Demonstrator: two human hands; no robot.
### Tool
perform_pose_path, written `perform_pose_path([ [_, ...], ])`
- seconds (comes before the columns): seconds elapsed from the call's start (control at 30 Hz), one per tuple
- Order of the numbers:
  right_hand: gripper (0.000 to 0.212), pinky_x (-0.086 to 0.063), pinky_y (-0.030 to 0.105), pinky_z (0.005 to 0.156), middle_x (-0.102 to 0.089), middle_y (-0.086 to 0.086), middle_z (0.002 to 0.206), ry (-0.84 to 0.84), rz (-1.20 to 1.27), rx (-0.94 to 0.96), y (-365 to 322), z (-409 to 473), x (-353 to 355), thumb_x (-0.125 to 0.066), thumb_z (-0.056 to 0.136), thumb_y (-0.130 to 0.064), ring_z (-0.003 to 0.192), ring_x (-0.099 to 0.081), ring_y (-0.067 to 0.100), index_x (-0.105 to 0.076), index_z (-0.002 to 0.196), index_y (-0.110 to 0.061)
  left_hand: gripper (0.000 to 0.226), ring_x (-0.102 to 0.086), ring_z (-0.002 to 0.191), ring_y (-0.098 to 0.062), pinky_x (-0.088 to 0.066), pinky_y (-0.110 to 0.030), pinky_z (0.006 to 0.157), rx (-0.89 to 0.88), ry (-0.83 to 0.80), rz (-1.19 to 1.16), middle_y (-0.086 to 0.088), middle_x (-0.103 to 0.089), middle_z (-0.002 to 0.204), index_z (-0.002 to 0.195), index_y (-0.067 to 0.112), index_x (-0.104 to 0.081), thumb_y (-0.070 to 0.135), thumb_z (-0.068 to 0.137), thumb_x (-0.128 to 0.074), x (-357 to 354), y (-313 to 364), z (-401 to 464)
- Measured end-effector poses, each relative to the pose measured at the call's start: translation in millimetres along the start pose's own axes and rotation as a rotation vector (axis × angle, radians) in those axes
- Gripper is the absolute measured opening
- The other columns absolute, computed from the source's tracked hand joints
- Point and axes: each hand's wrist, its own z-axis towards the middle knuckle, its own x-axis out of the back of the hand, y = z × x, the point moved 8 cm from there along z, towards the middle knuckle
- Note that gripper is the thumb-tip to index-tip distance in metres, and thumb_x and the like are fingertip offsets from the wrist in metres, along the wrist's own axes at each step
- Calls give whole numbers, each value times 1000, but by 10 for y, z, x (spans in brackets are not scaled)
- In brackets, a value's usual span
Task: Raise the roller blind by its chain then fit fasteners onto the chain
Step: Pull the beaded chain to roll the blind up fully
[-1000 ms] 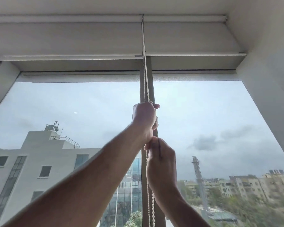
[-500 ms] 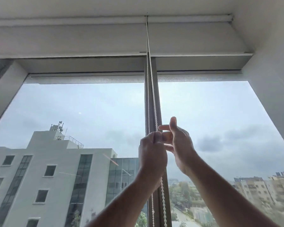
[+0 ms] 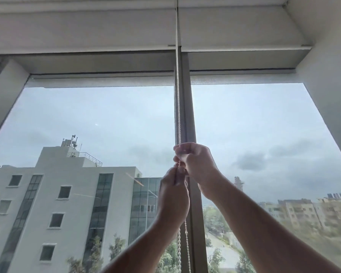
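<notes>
Two panes of glass fill most of the view, split by a grey upright mullion (image 3: pixel 187 115) that runs from the head of the window (image 3: pixel 106 62) down past the bottom edge. Beyond the glass stands a pale multi-storey building (image 3: pixel 71 194) on the left, with lower blocks and treetops on the right under a grey, cloudy sky.

Across the top hangs the roller blind (image 3: pixel 87 30), wound up high so that only a short band of fabric shows, its bottom rail lying level just above the glass. A second blind (image 3: pixel 240 26) sits beside it on the right, raised to the same height.

From the gap between the two blinds drops the bead chain (image 3: pixel 178 107), a thin white double strand running straight down in front of the mullion (taut above the hands, hanging looser below them). Both strands reappear under the left wrist and carry on out of the bottom of the view.

The right hand (image 3: pixel 197 164) is the upper one, its grip curled closed around the chain at mid-height, knuckles toward the camera. The left hand (image 3: pixel 173 196) sits just beneath it, touching it, its grip likewise pressed together on the chain, which passes between thumb and fingers. Both bare forearms reach up from the lower edge.
</notes>
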Motion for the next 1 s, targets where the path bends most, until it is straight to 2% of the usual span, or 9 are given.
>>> perform_pose_path([
  [0.07, 15, -49, 17, 48, -66, 2, 72, 17, -7, -11, 122, -79, 3, -58, 93, 1, 52, -59, 3, -68, 90, -9, 34, -41, 53, -10, -35, -35, 57, 42, -19, -37, 7, -53, 50, 84, 22, -64, 24, 107, -40, 8, -132, -91],
  [0.13, 12, -48, 16, 47, -67, 2, 72, 26, -24, -22, 247, -152, 12, -61, 93, 0, 56, -61, 6, -68, 90, -10, 29, -51, 55, -30, -46, -45, 63, 47, -33, -33, -19, -64, 72, 99, 18, -68, 23, 106, -41, 7, -216, -181],
  [0.2, 10, -47, 15, 49, -68, 2, 73, 29, -48, -23, 380, -224, 33, -62, 92, -1, 57, -62, 5, -68, 92, -9, 29, -54, 87, -51, -51, -62, 80, 66, -49, -24, -33, -61, 102, 117, 10, -66, 23, 106, -42, 14, -317, -269],
  [0.27, 10, -47, 15, 50, -69, 1, 72, 37, -65, -20, 510, -306, 74, -63, 92, -2, 56, -63, 2, -69, 91, -10, 32, -62, 80, -45, -57, -49, 74, 71, -82, -17, -27, -69, 90, 122, 5, -64, 23, 105, -44, 12, -454, -346],
  [0.33, 10, -46, 15, 47, -69, -1, 69, 33, -83, -17, 634, -402, 110, -64, 91, -3, 51, -61, -1, -69, 89, -12, 30, -52, 52, -18, -43, -26, 49, 92, -109, 7, -3, -61, 62, 112, 5, -68, 24, 103, -47, 35, -605, -427],
  [0.43, 12, -50, 15, 51, -72, -8, 65, 25, -96, -11, 803, -571, 142, -67, 90, -5, 56, -65, -2, -70, 88, -16, 26, -43, 46, -3, -35, -20, 44, 138, -124, 29, 3, -55, 59, 89, 9, -68, 26, 101, -52, 101, -787, -581],
  [0.6, 16, -61, 33, 69, -76, -4, 77, 5, -185, -35, 1185, -909, 151, -68, 90, -9, 77, -74, 16, -69, 87, -25, 23, -54, 50, -6, -46, -27, 50, 156, -115, 86, -6, -67, 64, 84, 12, -69, 26, 98, -58, 185, -1064, -930],
  [0.77, 19, -55, 16, 61, -74, -6, 76, -29, -151, -63, 1562, -1257, 157, -66, 90, -7, 70, -70, 1, -68, 88, -26, 13, -61, 54, -10, -53, -29, 51, 186, -107, 63, -10, -72, 69, 85, 16, -70, 25, 93, -64, 274, -1399, -1317],
  [1.0, 17, -59, 25, 66, -75, -6, 80, -23, -152, -135, 2175, -1805, 175, -69, 87, -12, 78, -73, 10, -69, 89, -29, 15, -61, 51, -15, -52, -51, 51, 230, -85, 94, -7, -70, 63, 87, 27, -75, 26, 95, -62, 376, -1845, -1909],
])
